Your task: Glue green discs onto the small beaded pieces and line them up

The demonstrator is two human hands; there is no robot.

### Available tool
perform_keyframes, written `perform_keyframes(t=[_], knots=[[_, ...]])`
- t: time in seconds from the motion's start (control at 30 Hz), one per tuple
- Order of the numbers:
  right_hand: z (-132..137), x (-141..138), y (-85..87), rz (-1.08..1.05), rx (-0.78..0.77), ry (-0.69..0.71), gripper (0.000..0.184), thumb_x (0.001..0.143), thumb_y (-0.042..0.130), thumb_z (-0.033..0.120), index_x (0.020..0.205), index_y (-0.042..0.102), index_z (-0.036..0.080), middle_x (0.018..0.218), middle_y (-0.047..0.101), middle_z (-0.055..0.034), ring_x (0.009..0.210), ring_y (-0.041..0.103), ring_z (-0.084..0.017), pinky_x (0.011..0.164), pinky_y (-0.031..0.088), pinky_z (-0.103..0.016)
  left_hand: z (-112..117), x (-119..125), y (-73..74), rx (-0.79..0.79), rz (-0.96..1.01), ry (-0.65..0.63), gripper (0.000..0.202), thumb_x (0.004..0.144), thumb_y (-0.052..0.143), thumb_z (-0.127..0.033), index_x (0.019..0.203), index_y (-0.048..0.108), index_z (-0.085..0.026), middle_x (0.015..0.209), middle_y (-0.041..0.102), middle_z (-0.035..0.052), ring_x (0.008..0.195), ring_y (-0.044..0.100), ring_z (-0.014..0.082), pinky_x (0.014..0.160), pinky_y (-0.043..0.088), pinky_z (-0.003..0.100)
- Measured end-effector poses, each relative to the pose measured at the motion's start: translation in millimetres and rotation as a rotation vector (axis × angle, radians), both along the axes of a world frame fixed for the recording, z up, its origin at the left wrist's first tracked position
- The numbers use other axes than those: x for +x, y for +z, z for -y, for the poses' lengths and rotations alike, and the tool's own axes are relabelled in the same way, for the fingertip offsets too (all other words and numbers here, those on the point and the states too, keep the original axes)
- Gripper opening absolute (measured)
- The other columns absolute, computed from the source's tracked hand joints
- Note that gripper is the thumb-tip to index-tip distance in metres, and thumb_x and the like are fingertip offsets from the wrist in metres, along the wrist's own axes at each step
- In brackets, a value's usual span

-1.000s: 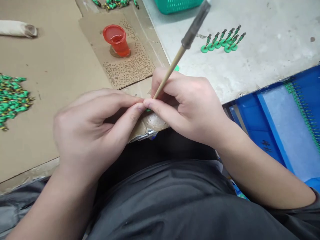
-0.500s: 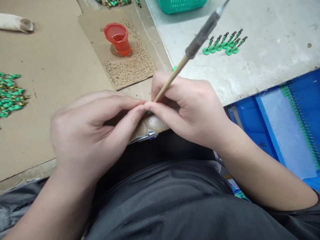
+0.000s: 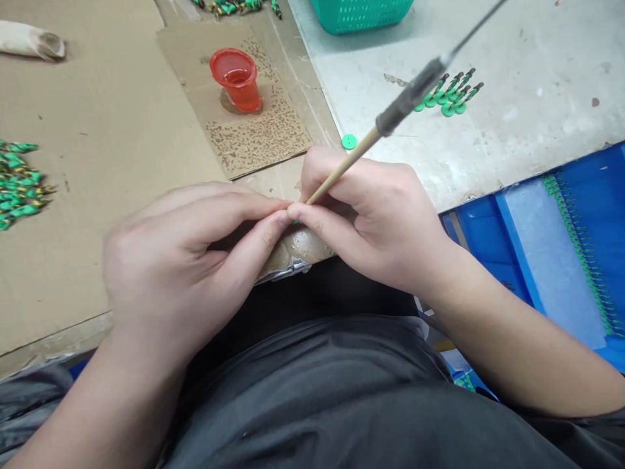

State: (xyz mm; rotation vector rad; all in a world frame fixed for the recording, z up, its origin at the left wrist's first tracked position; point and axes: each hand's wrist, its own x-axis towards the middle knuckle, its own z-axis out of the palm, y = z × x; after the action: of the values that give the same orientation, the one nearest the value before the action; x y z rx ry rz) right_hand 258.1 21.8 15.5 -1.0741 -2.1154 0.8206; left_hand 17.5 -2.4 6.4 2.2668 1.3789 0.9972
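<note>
My right hand (image 3: 375,208) is closed around a thin wooden-handled tool (image 3: 359,150) with a dark sleeve and a narrow metal-like tip pointing up and away. Its thumb meets the pinched thumb and forefinger of my left hand (image 3: 190,254) at the table's front edge. Between the fingertips a sliver of a small green piece (image 3: 296,222) shows; the rest is hidden. Just beyond my right hand lies a flat green disc (image 3: 349,141). Farther back stand several green-based figures (image 3: 454,98) with dark tops, partly behind the tool.
A red cup (image 3: 239,81) of liquid stands on spotted cardboard (image 3: 263,140). Small green-and-yellow pieces (image 3: 22,182) are piled at left. A green basket (image 3: 361,16) sits at the back. On the right, a blue crate (image 3: 488,241) holds a pale sheet edged with green pieces.
The view has shifted slightly, and the green disc beyond my right hand shows more fully. Both hands keep the same pinch, and the tool's tip appears farther right.
</note>
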Motion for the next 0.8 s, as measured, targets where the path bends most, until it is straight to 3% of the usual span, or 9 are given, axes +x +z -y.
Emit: perform_keyframes(t=[0.13,0.27,0.4,0.57,0.8], knots=[[-1.0,-3.4,6.5,-0.008,0.022,0.045,0.021,0.123,0.067,0.022,0.103,0.072,0.027,0.119,0.087,0.0032,0.124,0.084,-0.02,0.114,0.064,-0.03,-0.7,-1.0,-2.9,0.013,0.009,-0.005,0.008,0.114,0.083,-0.028,0.111,0.09,-0.028,0.113,0.094,-0.0064,0.102,0.085,0.0108,0.095,0.062,0.022],[-1.2,-7.6,12.2,0.045,0.009,0.065,0.019,0.121,0.063,0.014,0.108,0.07,0.026,0.115,0.084,0.0007,0.12,0.083,-0.02,0.11,0.064,-0.029,0.0,-2.3,-4.7,0.015,0.025,0.0,0.01,0.115,0.082,-0.033,0.111,0.09,-0.029,0.112,0.093,-0.0069,0.101,0.087,0.0133,0.095,0.065,0.026],[-0.2,-6.9,5.2,0.003,0.012,0.05,0.018,0.122,0.064,0.021,0.105,0.069,0.025,0.11,0.082,-0.0013,0.107,0.081,-0.021,0.105,0.064,-0.031,0.3,-1.3,-2.0,0.037,0.0,0.029,0.011,0.116,0.08,-0.032,0.109,0.088,-0.028,0.112,0.094,-0.0063,0.102,0.087,0.0125,0.1,0.065,0.025],[4.4,4.0,-0.4,-0.03,-0.041,-0.105,0.024,0.122,0.067,0.029,0.099,0.07,0.022,0.1,0.078,-0.0029,0.091,0.077,-0.019,0.087,0.061,-0.03,-1.8,-2.1,0.0,0.049,-0.033,-0.037,0.01,0.116,0.078,-0.026,0.117,0.087,-0.028,0.117,0.093,-0.0021,0.105,0.086,0.014,0.103,0.063,0.027],[-1.6,15.0,4.0,0.121,0.063,0.032,0.031,0.124,0.066,0.033,0.101,0.08,0.019,0.099,0.085,-0.0041,0.095,0.081,-0.022,0.092,0.059,-0.034,-5.3,-5.4,-3.0,0.108,-0.134,-0.025,0.02,0.115,0.077,-0.034,0.128,0.084,-0.021,0.117,0.09,0.0077,0.112,0.081,0.0258,0.109,0.059,0.044]])
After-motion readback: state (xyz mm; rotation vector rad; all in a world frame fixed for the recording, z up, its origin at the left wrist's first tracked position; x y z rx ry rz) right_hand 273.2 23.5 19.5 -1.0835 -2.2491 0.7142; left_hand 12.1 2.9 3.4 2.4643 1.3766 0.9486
